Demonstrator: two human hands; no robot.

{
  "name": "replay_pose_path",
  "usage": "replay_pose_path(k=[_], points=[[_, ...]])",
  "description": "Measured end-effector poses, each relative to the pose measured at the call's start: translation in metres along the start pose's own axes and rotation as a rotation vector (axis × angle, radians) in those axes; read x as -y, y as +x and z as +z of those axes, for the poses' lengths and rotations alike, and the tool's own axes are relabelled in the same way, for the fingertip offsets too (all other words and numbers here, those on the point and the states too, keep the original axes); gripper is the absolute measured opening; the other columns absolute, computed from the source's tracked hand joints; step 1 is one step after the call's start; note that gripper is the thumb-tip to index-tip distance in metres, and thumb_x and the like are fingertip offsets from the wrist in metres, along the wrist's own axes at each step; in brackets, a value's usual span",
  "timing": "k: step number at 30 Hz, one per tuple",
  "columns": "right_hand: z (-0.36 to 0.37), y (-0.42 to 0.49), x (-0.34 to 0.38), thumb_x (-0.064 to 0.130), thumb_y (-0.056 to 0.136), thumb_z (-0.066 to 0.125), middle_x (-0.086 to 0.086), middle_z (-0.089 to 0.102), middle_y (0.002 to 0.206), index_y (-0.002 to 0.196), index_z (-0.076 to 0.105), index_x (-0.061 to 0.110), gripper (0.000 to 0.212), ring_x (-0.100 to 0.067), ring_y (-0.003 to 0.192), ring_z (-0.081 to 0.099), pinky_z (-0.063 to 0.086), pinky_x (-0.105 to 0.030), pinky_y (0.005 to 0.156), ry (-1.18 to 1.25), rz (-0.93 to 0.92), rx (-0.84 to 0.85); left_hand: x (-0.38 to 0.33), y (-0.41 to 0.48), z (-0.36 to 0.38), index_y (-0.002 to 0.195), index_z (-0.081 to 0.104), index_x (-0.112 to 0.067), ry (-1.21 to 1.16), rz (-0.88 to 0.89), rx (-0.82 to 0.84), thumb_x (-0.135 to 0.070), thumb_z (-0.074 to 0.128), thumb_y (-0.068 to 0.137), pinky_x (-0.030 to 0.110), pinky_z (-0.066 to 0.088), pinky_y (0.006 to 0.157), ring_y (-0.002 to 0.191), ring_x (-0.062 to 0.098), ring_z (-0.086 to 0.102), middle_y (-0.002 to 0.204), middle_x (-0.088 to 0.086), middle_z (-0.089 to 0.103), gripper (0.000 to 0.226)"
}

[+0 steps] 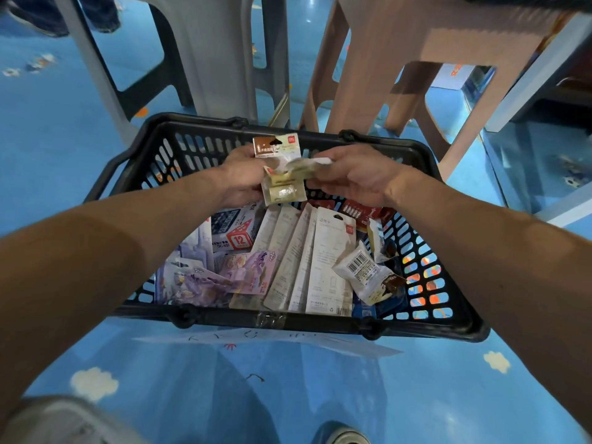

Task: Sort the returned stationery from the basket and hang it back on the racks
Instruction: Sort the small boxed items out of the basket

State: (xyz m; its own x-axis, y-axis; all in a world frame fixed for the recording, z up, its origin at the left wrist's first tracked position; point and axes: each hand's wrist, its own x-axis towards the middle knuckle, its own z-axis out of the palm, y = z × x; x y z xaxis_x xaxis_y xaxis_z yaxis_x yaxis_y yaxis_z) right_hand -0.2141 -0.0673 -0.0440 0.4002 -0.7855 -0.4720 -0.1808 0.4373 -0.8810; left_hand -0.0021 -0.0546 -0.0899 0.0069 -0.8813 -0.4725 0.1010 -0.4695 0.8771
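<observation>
Showing an apparently early stage: left hand [238,177] and right hand [355,177], fingers curled on small clear packets of beige stationery [282,187] above the black slotted plastic basket [224,318], where many flat white packets [330,261] lie unhung.

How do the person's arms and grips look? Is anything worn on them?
Nothing worn shows. The left forearm and right forearm have no sleeves as far as the picture's edge. No glove covers the left grip or the right grip, and neither wrist carries a watch or band. Whether rings are worn cannot be told.
</observation>
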Motion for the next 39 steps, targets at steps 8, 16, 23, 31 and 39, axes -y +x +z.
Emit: replay_pose_path(k=[8,16,23,31,39], points=[[0.010,0.002,-0.002,0.030,0.103,0.058,-0.007,0.076,0.116,0.130,0.062,0.009,0.034,-0.013,0.077,0.071,0.044,-0.027,0.066,-0.120,0.031,-0.023,-0.002,-0.007,0.001,0.132,0.061,-0.023,0.017,-0.007,0.036,-0.023,0.058,0.105,0.055,0.062,0.081,0.098,0.029,0.077,0.107,0.006,0.079,0.028],[0.032,0.011,-0.007,0.030,0.106,0.054,-0.005,0.080,0.097,0.118,0.064,0.011,0.024,-0.018,0.083,0.076,0.040,-0.024,0.055,-0.385,0.116,-0.083,0.001,-0.014,0.017,0.112,0.072,-0.020,-0.026,-0.020,-0.038,-0.024,0.049,0.108,0.043,0.062,0.073,0.097,0.030,0.077,0.101,0.006,0.080,0.023],[0.028,0.011,-0.013,0.040,0.104,0.055,-0.008,0.079,0.085,0.100,0.065,0.012,0.030,-0.021,0.073,0.078,0.050,-0.022,0.047,-0.668,0.051,-0.128,0.002,-0.020,0.024,0.128,0.067,-0.014,-0.067,-0.059,0.059,-0.047,0.052,0.105,0.042,0.063,0.075,0.096,0.028,0.078,0.115,0.013,0.077,0.043],[-0.009,-0.003,-0.025,0.022,0.093,0.064,-0.004,0.068,0.107,0.097,0.064,0.019,0.005,-0.024,0.096,0.063,0.053,-0.034,0.078,-1.484,0.078,-0.054,0.012,-0.006,0.031,0.127,0.064,-0.010,0.045,-0.013,-0.039,0.001,0.066,0.095,0.049,0.064,0.082,0.092,0.027,0.078,0.111,0.012,0.077,0.034],[-0.023,-0.022,-0.042,0.015,0.090,0.068,0.001,0.055,0.133,0.138,0.058,0.034,0.052,-0.025,0.121,0.053,0.048,-0.034,0.089,-2.079,0.164,0.179,0.017,-0.007,0.041,0.131,0.061,-0.011,0.124,-0.045,0.018,0.003,0.066,0.094,0.052,0.064,0.081,0.091,0.029,0.078,0.111,0.014,0.076,0.040]])
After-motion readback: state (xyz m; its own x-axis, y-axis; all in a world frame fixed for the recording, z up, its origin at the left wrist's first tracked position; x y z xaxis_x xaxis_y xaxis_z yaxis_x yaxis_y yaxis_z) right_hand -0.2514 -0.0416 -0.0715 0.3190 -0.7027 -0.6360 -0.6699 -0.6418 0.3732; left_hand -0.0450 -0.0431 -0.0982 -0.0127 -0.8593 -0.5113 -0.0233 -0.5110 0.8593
